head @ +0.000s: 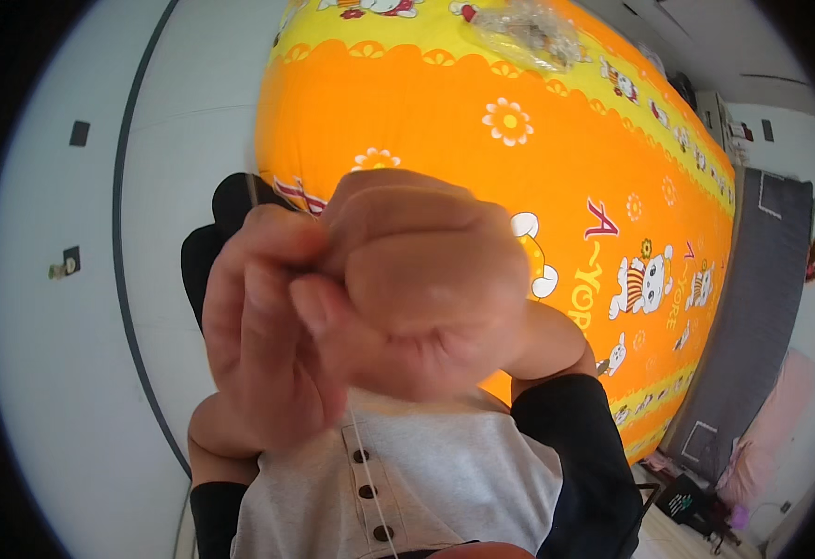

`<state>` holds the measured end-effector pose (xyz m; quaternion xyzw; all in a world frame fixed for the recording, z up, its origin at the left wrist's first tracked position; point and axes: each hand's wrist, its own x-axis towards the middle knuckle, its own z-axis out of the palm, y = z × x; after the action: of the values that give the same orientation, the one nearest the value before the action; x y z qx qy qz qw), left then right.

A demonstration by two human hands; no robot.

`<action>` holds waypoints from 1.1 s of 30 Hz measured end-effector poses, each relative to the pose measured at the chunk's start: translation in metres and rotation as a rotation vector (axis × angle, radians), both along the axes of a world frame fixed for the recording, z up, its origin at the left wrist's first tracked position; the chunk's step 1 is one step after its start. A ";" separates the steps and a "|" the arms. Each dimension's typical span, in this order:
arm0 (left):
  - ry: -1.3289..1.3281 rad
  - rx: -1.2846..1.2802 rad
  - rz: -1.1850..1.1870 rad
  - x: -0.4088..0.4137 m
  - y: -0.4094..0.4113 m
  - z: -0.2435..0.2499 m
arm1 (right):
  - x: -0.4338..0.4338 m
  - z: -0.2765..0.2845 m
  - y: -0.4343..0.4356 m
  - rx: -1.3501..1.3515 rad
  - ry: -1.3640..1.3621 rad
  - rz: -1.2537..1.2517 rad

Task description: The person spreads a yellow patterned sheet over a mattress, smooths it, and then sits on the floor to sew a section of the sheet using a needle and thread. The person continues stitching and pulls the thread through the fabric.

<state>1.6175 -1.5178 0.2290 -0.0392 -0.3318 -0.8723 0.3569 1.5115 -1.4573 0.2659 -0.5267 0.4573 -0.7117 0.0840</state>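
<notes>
Close to the camera, my left hand [275,328] and my right hand [428,286] are held up together, fingertips meeting. Both have curled fingers with thumb and forefinger pinched, and both are slightly blurred. A thin pale thread [369,465] hangs from between them, down across the buttoned front of a light grey shirt [456,475]. The pinched part of the thread is hidden behind the fingers, along with anything else small held there.
A bed with an orange and yellow cartoon-print sheet [414,105] lies beyond my hands, bearing a crumpled clear plastic bag [533,35]. A black chair [233,202] shows behind my left hand. A grey padded panel [743,314] borders the bed at right; white panels [198,140] stand left.
</notes>
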 end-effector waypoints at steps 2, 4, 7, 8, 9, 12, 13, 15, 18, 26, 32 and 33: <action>-0.153 -0.045 0.030 0.003 0.003 -0.009 | -0.004 -0.003 0.011 0.033 0.067 0.021; -0.261 -0.136 -0.024 0.002 0.002 0.003 | 0.001 -0.007 0.017 0.029 -0.021 0.013; -0.337 -0.334 -0.141 0.008 -0.012 0.024 | -0.003 -0.004 0.018 0.040 -0.110 -0.016; -0.308 -0.359 -0.182 0.008 -0.015 0.024 | -0.007 -0.003 0.020 0.017 -0.144 0.032; -0.289 -0.385 -0.220 0.011 -0.016 0.025 | -0.010 -0.003 0.026 0.028 -0.163 0.044; -0.222 -0.357 -0.319 0.013 -0.023 0.029 | -0.025 0.001 0.041 0.082 -0.173 -0.010; -0.196 -0.356 -0.351 0.013 -0.026 0.028 | -0.035 -0.003 0.044 0.074 -0.197 -0.085; -0.208 -0.245 -0.450 0.015 -0.025 0.031 | -0.055 -0.013 0.048 0.063 -0.269 -0.245; -0.111 -0.037 -0.694 0.025 -0.025 0.025 | -0.088 -0.054 0.058 0.570 -0.116 -0.412; 0.192 0.048 -1.006 0.030 -0.029 -0.002 | -0.059 -0.196 0.117 1.442 0.278 0.031; -0.137 -0.015 -0.850 0.026 -0.051 0.000 | -0.032 -0.226 0.116 1.294 0.505 0.271; -0.215 -0.035 -0.797 0.027 -0.055 0.001 | -0.033 -0.230 0.116 1.287 0.542 0.302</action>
<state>1.6444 -1.5727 0.2297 -0.0793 -0.3408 -0.9357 -0.0460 1.4785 -1.3411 0.0362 -0.5885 0.7133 -0.1254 0.3594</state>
